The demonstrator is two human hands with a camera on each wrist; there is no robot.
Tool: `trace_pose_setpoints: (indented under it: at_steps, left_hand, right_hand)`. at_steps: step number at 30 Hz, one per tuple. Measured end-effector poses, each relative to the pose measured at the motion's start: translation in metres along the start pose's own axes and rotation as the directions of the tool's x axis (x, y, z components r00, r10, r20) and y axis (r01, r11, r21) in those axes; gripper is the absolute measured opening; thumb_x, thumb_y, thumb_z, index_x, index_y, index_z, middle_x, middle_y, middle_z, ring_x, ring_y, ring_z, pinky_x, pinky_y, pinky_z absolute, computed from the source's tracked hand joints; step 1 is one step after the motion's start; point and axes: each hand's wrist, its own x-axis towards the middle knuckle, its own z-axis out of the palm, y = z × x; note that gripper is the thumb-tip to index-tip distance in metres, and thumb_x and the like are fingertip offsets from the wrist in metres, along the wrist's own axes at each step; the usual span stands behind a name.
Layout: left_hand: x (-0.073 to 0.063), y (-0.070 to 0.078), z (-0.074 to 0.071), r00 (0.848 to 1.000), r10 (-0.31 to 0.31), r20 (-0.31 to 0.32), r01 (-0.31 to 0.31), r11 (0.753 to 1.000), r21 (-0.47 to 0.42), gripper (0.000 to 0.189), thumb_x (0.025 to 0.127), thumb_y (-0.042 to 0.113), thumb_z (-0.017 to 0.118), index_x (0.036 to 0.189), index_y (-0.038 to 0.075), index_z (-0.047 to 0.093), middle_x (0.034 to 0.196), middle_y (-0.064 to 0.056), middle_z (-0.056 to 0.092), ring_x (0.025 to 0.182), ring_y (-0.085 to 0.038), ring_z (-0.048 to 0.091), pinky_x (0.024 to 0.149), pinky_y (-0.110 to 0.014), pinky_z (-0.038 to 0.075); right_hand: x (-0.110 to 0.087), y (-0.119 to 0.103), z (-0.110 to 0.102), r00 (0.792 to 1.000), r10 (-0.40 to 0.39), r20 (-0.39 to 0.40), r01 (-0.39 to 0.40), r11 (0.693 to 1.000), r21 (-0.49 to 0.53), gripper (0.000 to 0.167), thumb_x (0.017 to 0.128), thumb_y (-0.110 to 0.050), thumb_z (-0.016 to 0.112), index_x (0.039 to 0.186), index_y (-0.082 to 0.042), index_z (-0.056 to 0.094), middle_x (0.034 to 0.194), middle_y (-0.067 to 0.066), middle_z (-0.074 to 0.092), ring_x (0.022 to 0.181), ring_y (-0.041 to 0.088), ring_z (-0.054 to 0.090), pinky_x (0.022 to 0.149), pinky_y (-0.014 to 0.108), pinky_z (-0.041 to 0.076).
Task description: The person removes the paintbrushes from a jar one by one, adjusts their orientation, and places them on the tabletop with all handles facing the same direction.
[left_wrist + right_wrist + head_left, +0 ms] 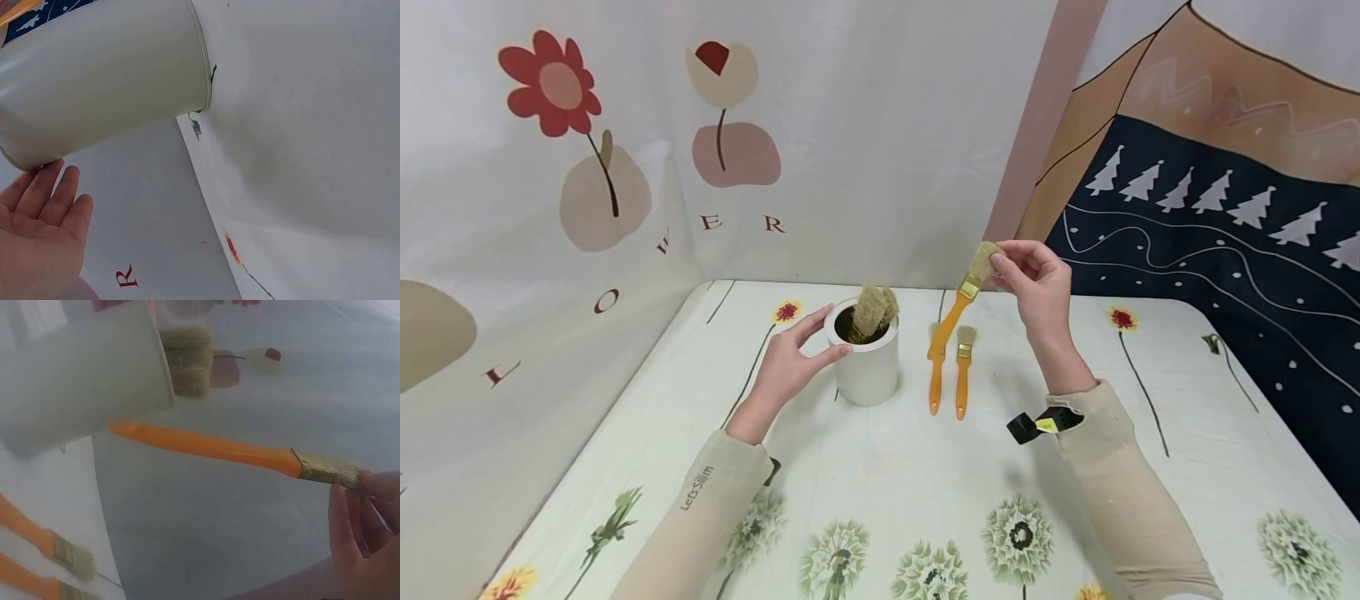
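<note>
A white cylindrical pot (867, 375) stands upright on the table, with paintbrushes (871, 312) in it, bristles up. My left hand (786, 362) holds the pot's rim from the left, thumb at the front and fingers behind; fingertips (53, 167) meet the rim in the left wrist view. My right hand (1037, 283) pinches another paintbrush (955, 317) by its bristles. Its orange handle (206, 445) slants down and left, in the air right of the pot. Two paintbrushes (936, 383) (962, 383) lie side by side on the table below it, bristles away from me.
The table (880, 467) wears a white cloth with printed flowers and dandelions. Behind it hangs a pale curtain (865, 150) with printed flowers and letters. A dark cloth (1210, 225) with white trees hangs at right. A small black device (1037, 423) sits at my right wrist.
</note>
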Motion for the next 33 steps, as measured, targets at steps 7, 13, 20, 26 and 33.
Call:
trace_pose_setpoints:
  at_steps: [7,13,20,26,33]
  left_hand:
    - [0.000,0.000,0.000,1.000,0.003,-0.002,-0.003,1.000,0.001,0.072,0.086,0.035,0.078,0.150,0.022,0.048,0.148,-0.008,0.055,0.140,-0.029,0.049,0.117,-0.052,0.037]
    - [-0.001,-0.001,0.000,1.000,0.010,-0.005,-0.010,1.000,-0.001,0.072,0.086,0.036,0.079,0.149,0.022,0.048,0.147,-0.007,0.056,0.140,-0.029,0.049,0.117,-0.052,0.038]
    - [0.000,-0.001,0.000,1.000,0.005,-0.001,-0.005,1.000,-0.002,0.072,0.086,0.037,0.079,0.150,0.023,0.048,0.148,-0.007,0.055,0.141,-0.029,0.048,0.117,-0.052,0.037]
    - [0.000,-0.001,0.000,1.000,0.011,-0.003,-0.011,1.000,0.002,0.072,0.086,0.036,0.079,0.150,0.022,0.048,0.148,-0.008,0.055,0.140,-0.029,0.049,0.116,-0.053,0.038]
    - [0.000,-0.001,0.000,1.000,0.018,-0.007,-0.018,1.000,-0.002,0.071,0.086,0.035,0.079,0.149,0.022,0.049,0.147,-0.008,0.056,0.139,-0.029,0.050,0.116,-0.052,0.038]
  right_hand:
    - [0.000,0.008,-0.006,0.999,0.048,0.015,-0.048,0.998,-0.029,0.016,0.093,-0.007,0.069,0.109,-0.005,0.071,0.091,-0.012,0.068,0.084,0.007,0.067,0.073,0.017,0.059]
    - [0.002,0.019,-0.012,0.996,0.091,0.021,-0.090,0.994,-0.067,0.020,0.093,-0.009,0.069,0.112,-0.002,0.072,0.090,-0.015,0.069,0.085,0.005,0.067,0.073,0.016,0.058]
    - [0.004,0.031,-0.018,0.988,0.151,0.030,-0.147,0.985,-0.093,0.019,0.095,-0.010,0.068,0.113,-0.006,0.073,0.091,-0.018,0.069,0.086,0.004,0.067,0.073,0.015,0.058]
    - [0.006,0.041,-0.023,0.979,0.202,0.030,-0.198,0.973,-0.120,0.023,0.096,-0.014,0.066,0.117,-0.005,0.071,0.096,-0.016,0.069,0.089,0.003,0.067,0.075,0.015,0.058]
    - [0.010,0.052,-0.028,0.968,0.248,0.034,-0.239,0.957,-0.162,0.026,0.097,-0.014,0.065,0.118,-0.001,0.069,0.091,-0.020,0.068,0.082,-0.003,0.068,0.073,0.014,0.058]
